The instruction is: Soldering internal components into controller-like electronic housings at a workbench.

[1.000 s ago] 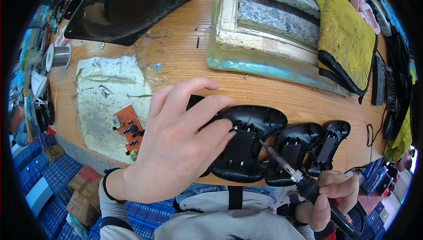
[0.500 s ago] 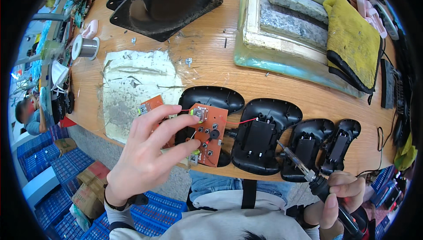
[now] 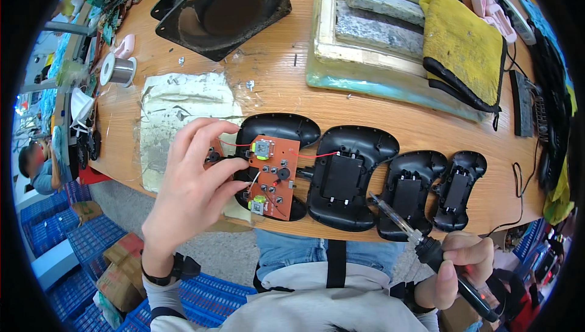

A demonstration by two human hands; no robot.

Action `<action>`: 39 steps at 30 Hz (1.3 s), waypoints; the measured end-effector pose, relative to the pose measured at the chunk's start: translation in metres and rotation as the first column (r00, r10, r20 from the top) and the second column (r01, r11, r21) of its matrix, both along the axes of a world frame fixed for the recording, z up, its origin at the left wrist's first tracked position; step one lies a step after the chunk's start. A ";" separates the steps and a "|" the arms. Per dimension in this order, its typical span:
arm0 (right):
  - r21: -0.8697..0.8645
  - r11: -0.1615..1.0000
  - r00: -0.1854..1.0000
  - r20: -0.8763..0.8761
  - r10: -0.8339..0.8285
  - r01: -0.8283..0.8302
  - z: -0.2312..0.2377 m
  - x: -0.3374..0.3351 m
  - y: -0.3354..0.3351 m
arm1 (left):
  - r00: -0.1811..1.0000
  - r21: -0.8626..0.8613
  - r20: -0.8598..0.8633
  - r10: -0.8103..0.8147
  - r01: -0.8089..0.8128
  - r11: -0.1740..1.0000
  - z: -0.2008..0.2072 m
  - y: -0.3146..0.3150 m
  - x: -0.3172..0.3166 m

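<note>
Our left hand (image 3: 192, 189) was at the 8 o'clock side of the view, fingers spread and bent, with the fingertips closed on the left edge of an orange circuit board (image 3: 268, 170). The board lay on top of an open black controller shell (image 3: 277, 134), a little left of the centre of the wooden table (image 3: 274, 91). Red thin wires ran from the board toward the second black shell (image 3: 344, 176), just beside it at 3 o'clock. Two smaller shells (image 3: 417, 189) followed in the same row.

Our right hand (image 3: 460, 268) was at 5 o'clock, below the table edge, clamped around the handle of a soldering iron (image 3: 426, 246). Its tip pointed up-left, near the lower edge of the second shell.

At 12 o'clock stood a black tray (image 3: 222, 12), at 1 o'clock a yellow cloth (image 3: 460, 39), and at 10 o'clock a solder spool (image 3: 119, 70).
</note>
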State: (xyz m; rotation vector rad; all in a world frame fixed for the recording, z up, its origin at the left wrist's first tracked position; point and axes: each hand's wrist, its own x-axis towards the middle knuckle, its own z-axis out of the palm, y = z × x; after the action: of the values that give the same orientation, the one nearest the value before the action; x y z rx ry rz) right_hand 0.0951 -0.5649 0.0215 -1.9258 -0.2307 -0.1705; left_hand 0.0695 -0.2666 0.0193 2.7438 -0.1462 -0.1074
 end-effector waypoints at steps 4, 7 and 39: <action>0.040 0.999 1.000 -0.003 -0.005 0.005 -0.001 -0.002 0.000 | 0.995 -0.093 0.002 -0.099 0.099 0.991 0.002 0.010 0.001; 0.085 0.995 0.997 -0.054 -0.048 0.052 -0.001 -0.003 -0.003 | 1.000 -0.254 0.025 -0.018 0.024 0.967 0.005 0.008 -0.012; 0.189 0.917 0.935 0.028 0.353 -0.351 -0.025 0.012 -0.018 | 0.993 -0.356 -0.105 -0.047 0.007 0.934 -0.011 -0.081 0.014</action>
State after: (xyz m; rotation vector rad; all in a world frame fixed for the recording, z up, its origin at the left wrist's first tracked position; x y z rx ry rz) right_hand 0.1074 -0.5833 -0.0034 -1.6619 -0.5333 0.0541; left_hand 0.0838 -0.3472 0.0079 2.3677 -0.1554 -0.2198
